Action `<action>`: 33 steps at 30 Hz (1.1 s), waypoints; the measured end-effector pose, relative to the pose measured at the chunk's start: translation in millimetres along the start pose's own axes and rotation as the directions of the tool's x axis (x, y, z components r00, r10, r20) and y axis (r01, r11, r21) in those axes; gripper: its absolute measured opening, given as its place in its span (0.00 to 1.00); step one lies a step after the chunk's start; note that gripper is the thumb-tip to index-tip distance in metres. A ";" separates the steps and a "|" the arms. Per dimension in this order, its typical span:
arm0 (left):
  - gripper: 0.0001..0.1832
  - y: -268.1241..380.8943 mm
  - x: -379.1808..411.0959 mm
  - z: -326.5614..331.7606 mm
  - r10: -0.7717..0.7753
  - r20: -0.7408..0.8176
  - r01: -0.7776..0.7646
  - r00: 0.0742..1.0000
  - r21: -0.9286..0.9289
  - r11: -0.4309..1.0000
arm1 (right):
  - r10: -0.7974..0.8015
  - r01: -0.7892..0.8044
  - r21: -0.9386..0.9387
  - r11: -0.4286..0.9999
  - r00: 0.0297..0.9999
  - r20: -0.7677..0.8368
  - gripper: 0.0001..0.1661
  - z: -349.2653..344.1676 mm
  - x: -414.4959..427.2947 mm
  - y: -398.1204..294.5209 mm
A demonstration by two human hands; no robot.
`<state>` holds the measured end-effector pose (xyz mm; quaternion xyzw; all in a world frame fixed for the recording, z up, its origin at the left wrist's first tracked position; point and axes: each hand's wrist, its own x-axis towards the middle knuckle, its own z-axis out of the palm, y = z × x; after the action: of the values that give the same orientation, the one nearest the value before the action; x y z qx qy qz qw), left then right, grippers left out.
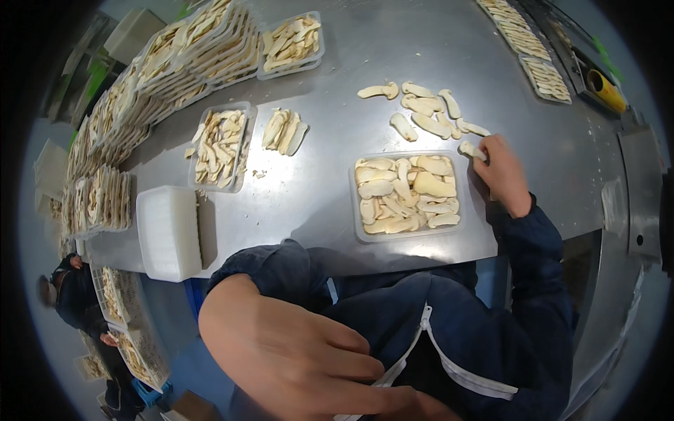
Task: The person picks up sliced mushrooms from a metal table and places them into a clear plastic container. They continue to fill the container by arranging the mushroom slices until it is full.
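Note:
Between the fingertips of my right hand is a pale king oyster mushroom slice, close to the steel table. Just left of that hand sits a clear plastic tray filled with layered mushroom slices. Beyond it, several loose slices lie scattered on the steel. My left hand is raised near the camera, in front of my chest, with its fingers bent. Its fingertips are partly hidden, so whether it holds anything cannot be told. The open zipper of my dark jacket shows beside it.
Stacks of filled trays line the table's left side. Nearer are another filled tray, a small slice pile and a stack of white plastic trays. Metal equipment borders the right. A co-worker stands by baskets at lower left.

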<state>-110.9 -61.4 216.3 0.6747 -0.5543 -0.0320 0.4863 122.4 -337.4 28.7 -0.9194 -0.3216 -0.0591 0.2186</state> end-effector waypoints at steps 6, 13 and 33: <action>0.24 16.5 -20.6 10.5 0.078 -0.099 -0.052 0.992 0.245 0.968 | -0.248 0.209 0.303 0.930 0.964 0.097 0.11 -22.0 -7.9 -87.9; 0.18 -17.0 -10.4 10.4 0.223 -0.311 -0.117 0.924 0.324 0.939 | -0.467 0.408 0.329 0.852 0.876 0.123 0.14 10.0 -10.6 -134.5; 0.11 -43.0 46.6 67.5 0.441 -0.334 -0.495 0.833 -0.806 0.324 | -0.405 0.362 0.339 0.868 0.912 0.062 0.14 2.2 -19.7 -118.9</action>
<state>-101.5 -143.4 174.3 0.1443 -0.6159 -0.1482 0.7602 33.5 -264.6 65.1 -0.7909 -0.5169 0.0120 0.3272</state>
